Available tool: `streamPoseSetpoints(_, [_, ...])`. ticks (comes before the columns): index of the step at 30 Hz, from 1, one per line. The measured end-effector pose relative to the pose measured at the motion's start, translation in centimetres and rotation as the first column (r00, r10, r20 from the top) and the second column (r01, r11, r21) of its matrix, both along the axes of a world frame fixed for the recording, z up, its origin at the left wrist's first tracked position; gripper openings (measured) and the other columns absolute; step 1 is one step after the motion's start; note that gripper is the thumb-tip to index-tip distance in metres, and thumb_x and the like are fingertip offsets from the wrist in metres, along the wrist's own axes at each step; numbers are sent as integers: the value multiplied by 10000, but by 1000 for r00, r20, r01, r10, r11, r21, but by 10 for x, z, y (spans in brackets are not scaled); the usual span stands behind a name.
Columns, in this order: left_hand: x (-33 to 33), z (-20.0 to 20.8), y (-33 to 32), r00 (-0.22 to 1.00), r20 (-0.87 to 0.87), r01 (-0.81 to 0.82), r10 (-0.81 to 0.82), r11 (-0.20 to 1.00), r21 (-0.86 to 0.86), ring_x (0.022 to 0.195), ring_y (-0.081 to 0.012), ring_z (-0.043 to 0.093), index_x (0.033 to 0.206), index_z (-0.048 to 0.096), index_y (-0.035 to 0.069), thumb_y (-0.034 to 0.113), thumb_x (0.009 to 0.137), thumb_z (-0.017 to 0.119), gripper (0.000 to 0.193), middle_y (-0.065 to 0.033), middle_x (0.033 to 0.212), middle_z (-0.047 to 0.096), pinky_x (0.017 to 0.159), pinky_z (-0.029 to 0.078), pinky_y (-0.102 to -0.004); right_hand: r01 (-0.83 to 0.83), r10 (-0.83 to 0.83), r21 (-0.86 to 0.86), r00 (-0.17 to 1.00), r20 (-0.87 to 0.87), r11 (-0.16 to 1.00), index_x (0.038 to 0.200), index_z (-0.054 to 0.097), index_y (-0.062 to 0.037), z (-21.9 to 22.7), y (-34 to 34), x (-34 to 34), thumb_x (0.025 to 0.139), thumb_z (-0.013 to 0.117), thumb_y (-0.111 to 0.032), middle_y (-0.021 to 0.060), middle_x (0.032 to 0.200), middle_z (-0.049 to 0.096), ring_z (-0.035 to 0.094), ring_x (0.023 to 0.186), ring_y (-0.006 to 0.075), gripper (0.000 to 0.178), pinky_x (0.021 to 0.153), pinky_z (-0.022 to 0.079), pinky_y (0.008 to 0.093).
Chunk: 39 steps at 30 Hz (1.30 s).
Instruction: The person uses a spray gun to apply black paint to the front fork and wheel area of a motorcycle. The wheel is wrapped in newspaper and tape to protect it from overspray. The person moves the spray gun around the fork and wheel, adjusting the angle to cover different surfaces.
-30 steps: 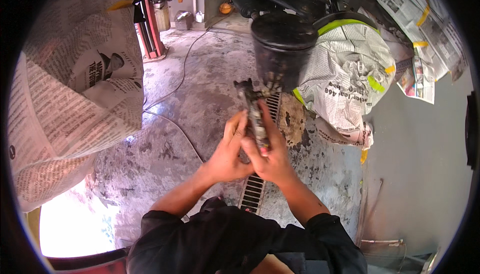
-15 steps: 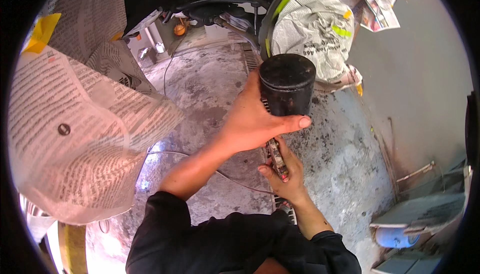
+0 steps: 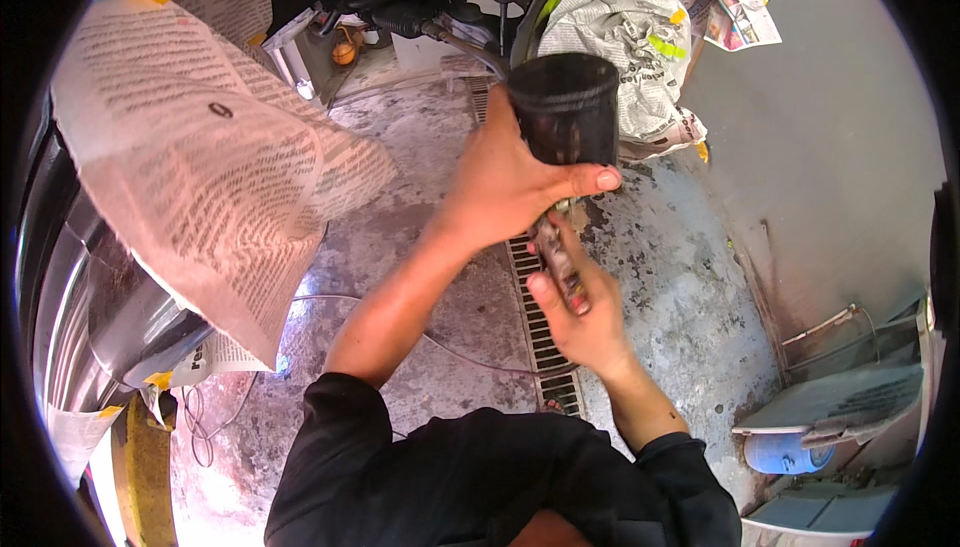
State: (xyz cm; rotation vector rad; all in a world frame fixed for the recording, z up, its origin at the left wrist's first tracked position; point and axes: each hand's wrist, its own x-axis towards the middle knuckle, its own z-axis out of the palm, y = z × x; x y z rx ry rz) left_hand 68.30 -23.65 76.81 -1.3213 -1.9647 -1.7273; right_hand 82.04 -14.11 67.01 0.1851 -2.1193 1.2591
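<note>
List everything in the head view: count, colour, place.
spray gun cup: 1, black, upper centre, in left hand
spray gun body: 1, dark metal, below cup, in right hand
floor drain grate: 1, grey, centre floor
newspaper masking sheet: 1, white, left
newspaper-wrapped wheel: 1, white with yellow-green tape, top
thin hose: 1, pale, across floor
blue container: 1, lower right
left hand: 1, gripping cup
right hand: 1, gripping gun body

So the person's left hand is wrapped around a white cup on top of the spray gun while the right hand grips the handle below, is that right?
Not quite: the cup is black, not white, as the head view shows. The left hand does wrap around it on the spray gun, and the right hand grips the handle below.
</note>
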Motion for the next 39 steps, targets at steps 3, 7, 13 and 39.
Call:
streamPoseSetpoints(3, [-21,0,-20,999,38,-23,23,1000,-7,1386,-379,483,1541,226,-85,529,747,895,1207,-306,1480,454,1116,434,-413,138,-139,123,990,6,983,1476,498,15,29,13,-1,981,695,-361,252,1270,667,689,1091,401,653,922,543,416])
streamPoseSetpoints(7, [-47,-41,-60,978,211,-11,0,999,52,1473,-410,365,1628,36,-19,525,910,757,1154,-324,1600,295,1145,403,-462,235,-173,205,945,-279,950,1450,525,30,71,25,-21,974,695,-381,220,1050,725,700,839,358,652,788,556,407])
streamPoseSetpoints(13, [-76,-181,-120,823,515,-135,239,963,-231,1442,-424,413,1632,24,-11,618,876,751,1223,-364,1567,334,1132,416,-474,215,-194,64,949,-248,974,1403,555,50,117,24,-83,983,661,-412,247,901,735,737,855,416,634,758,569,443])
streamPoseSetpoints(39, [-44,-301,-201,526,722,-171,449,888,-428,1394,-401,477,1624,47,-30,613,812,823,1295,-359,1538,368,1098,446,-445,334,-297,167,931,-215,928,1253,683,-36,128,13,-154,954,690,-333,247,841,718,709,860,439,422,763,556,445])
